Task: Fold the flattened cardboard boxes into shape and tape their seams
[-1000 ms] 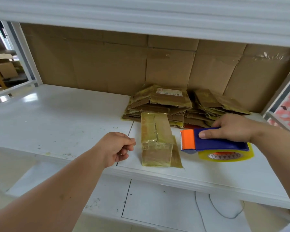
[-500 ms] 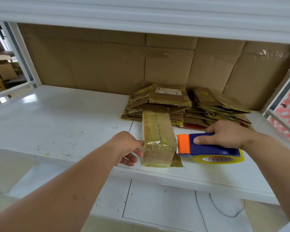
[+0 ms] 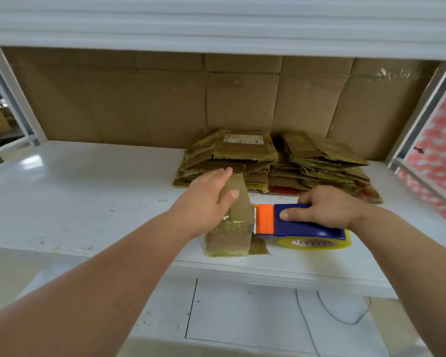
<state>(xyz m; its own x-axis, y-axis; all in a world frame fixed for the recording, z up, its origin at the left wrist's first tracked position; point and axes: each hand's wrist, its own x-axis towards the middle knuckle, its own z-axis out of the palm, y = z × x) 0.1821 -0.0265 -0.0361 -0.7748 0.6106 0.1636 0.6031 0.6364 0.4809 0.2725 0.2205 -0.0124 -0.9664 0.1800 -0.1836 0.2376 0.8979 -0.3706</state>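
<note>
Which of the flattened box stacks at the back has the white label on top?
The left stack, right behind the left hand. Its top piece carries a white label; the right stack shows only bare, taped cardboard.

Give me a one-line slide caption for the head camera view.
Left hand steadies a folded box while right hand holds the tape dispenser beside it.

Both forearms bare to the frame edge, no sleeves, left hand (image 3: 209,199) and right hand (image 3: 327,207) ungloved.
</note>
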